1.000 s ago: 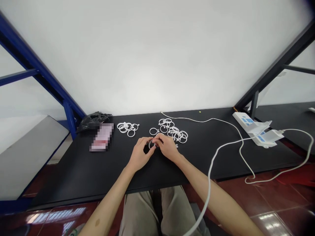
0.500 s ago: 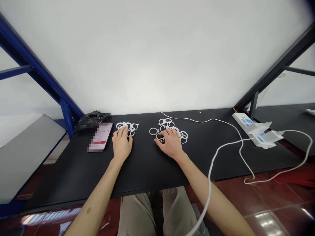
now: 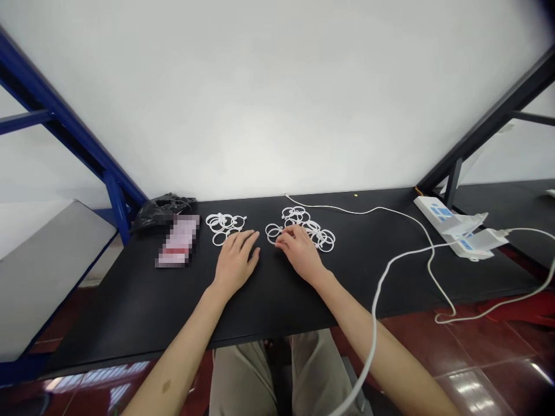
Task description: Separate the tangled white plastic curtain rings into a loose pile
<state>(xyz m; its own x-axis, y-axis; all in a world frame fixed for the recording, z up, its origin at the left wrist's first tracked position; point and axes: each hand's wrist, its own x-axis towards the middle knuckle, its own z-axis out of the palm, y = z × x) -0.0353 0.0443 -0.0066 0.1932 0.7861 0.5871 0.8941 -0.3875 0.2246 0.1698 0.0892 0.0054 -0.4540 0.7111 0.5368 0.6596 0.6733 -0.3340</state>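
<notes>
Black table [image 3: 269, 300] nearest. L hand [image 3: 236, 263] flat on it, palm down, fingers spread, holding nothing, tips just short of L ring pile [image 3: 225, 222]. R hand [image 3: 300, 254] fingers curled, tips touching single ring [image 3: 273, 233] beside R ring pile [image 3: 312, 230]; can't tell if pinched. Phone [image 3: 177, 247] w/ black bag [image 3: 161, 209] far left. White cable [image 3: 390, 260] runs to power strip [image 3: 451, 222] far right.
</notes>
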